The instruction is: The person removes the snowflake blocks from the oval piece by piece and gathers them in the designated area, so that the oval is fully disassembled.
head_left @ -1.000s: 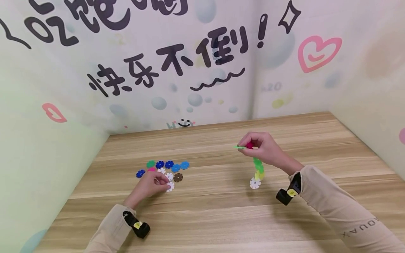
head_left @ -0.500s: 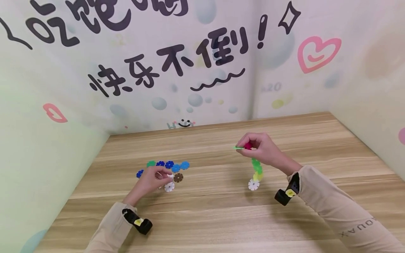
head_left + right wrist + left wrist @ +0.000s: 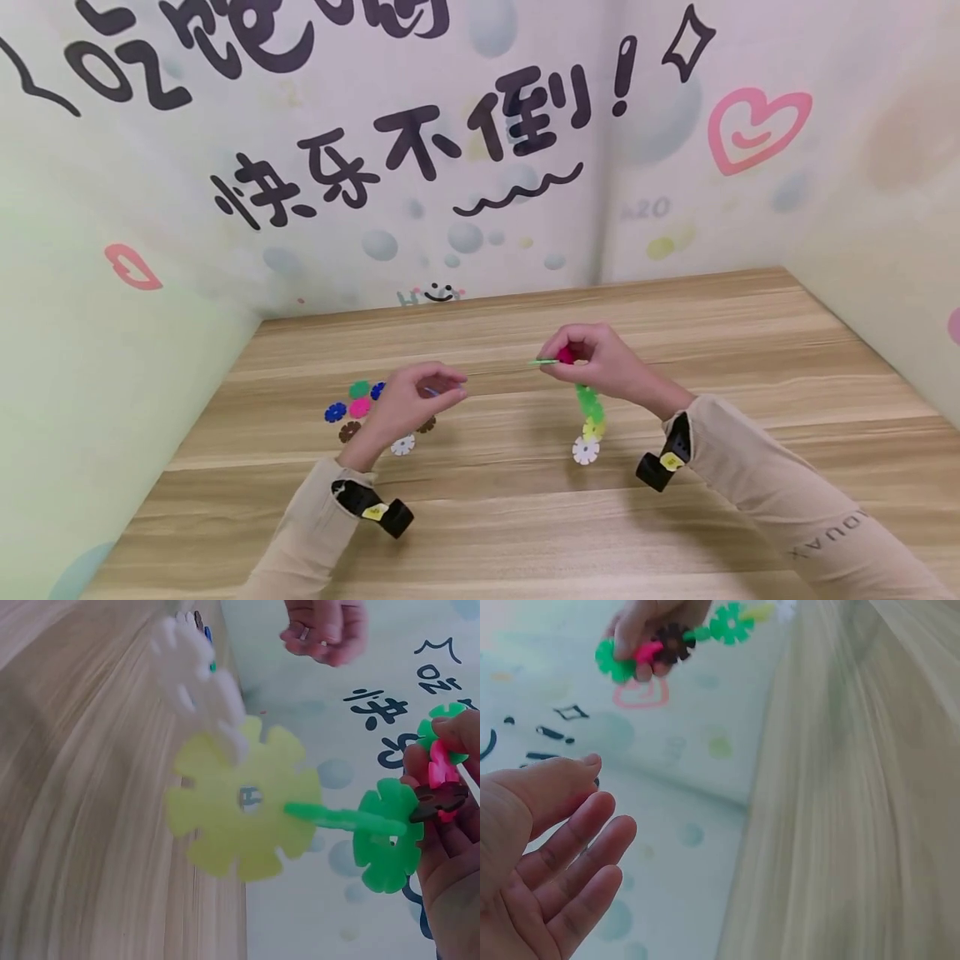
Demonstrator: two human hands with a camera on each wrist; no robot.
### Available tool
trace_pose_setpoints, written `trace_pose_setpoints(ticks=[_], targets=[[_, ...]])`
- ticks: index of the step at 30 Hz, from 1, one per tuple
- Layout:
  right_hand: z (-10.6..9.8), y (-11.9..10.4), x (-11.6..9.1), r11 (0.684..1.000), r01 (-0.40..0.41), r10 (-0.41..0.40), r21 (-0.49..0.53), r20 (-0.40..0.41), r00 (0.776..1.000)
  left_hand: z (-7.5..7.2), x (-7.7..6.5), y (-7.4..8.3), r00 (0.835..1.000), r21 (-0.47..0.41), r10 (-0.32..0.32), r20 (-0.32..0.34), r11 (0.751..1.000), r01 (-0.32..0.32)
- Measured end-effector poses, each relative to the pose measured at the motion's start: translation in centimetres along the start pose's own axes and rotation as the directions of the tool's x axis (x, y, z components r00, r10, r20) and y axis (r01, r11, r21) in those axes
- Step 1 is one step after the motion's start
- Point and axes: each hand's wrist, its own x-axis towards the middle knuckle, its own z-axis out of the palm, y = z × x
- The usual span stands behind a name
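My right hand (image 3: 603, 362) pinches the upper end of a chain of snowflake discs. Seen from the right wrist, a green disc (image 3: 442, 720) at the fingertips joins a pink disc (image 3: 441, 765), a dark brown one (image 3: 441, 801), two green ones, a yellow disc (image 3: 244, 840) and a white disc (image 3: 187, 690) at the lower end. The chain hangs above the table. My left hand (image 3: 412, 404) is raised to its left, fingertips towards the chain but apart from it. White slivers of a small disc (image 3: 304, 634) show between its fingers; most of that disc is hidden.
Loose discs lie on the wooden table (image 3: 495, 517) under and beside my left hand: a green disc (image 3: 360, 389), a pink disc (image 3: 361, 407), a blue disc (image 3: 335, 412), a brown disc (image 3: 349, 432) and a white disc (image 3: 402, 444). A printed wall stands behind.
My left hand has come up from the loose discs and moved right, towards the chain. My right hand has shifted slightly left and down, still holding the chain.
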Motion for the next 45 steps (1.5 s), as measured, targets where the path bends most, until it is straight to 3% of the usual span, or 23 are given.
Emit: trace_pose_setpoints(ticks=[4,8,11,15,30,40,45], targets=[[0.4,0.0,0.2,1.0,0.006,-0.006,0.003,0.026,1.0,1.1,0.9,1.7,0.999,-0.072,0.05,-0.015,0.996,-0.051],[0.8,0.1,0.3,1.0,0.004,-0.005,0.01,0.046,0.999,2.0,1.4,4.3,0.995,-0.145,0.098,-0.019,0.984,-0.1],[1.0,0.2,0.4,1.0,-0.007,0.005,0.027,0.06,0.998,2.4,1.5,6.0,0.991,-0.155,0.134,-0.018,0.979,-0.135],[1.1,0.1,0.5,0.998,-0.027,0.023,0.052,0.078,0.997,2.8,1.8,6.9,0.985,-0.143,0.168,-0.023,0.975,-0.17],[1.4,0.0,0.5,0.996,-0.063,0.055,0.071,0.1,0.993,3.3,2.2,6.6,0.973,-0.17,0.225,-0.043,0.958,-0.23],[1.1,-0.5,0.4,0.992,-0.118,0.118,0.039,0.014,0.993,3.3,2.1,6.4,0.957,-0.166,0.243,-0.158,0.949,-0.268],[0.7,-0.7,0.4,0.981,-0.166,0.166,0.098,0.007,0.986,3.1,2.0,6.4,0.946,-0.165,0.24,-0.218,0.946,-0.278]])
